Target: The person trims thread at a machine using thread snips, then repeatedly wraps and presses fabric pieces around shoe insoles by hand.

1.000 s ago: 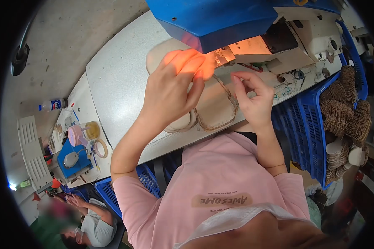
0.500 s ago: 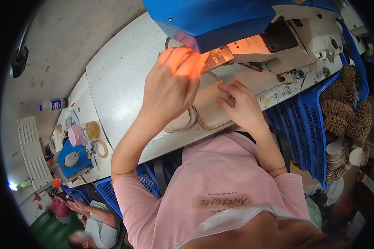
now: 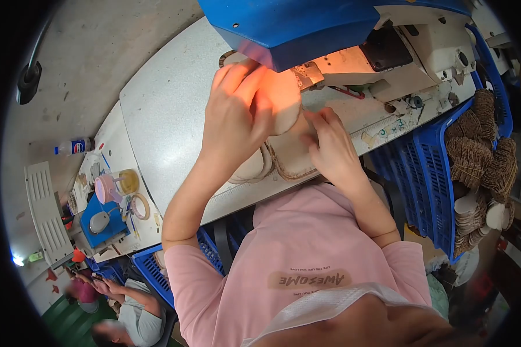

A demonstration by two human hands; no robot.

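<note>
My left hand [image 3: 233, 113] is at the sewing machine [image 3: 295, 34], under its orange-lit head. Its fingers and thumb grip a pale, rounded, sole-shaped piece [image 3: 285, 107] that juts out to the right of them. My right hand [image 3: 334, 144] hovers right of that piece, fingers curled and thumb apart, with nothing visible between them. Below the hands, near the table's front edge, lie a small stack of pale sole-shaped pieces [image 3: 249, 169] and a piece with a brown edge [image 3: 292, 159]. Another dark-edged piece [image 3: 228, 56] shows partly behind my left fingers.
A blue crate [image 3: 414, 179] on the right holds bundled brown braided pieces [image 3: 468, 156]. A black phone [image 3: 388, 49] rests on the machine. At left are a pink cup [image 3: 104, 188], a tape roll [image 3: 139, 206] and a bottle [image 3: 73, 146]. Other people sit at lower left.
The pale piece has come into view beside my left fingers, swung out from the machine toward me. My left hand has tilted slightly; my right hand has shifted a little.
</note>
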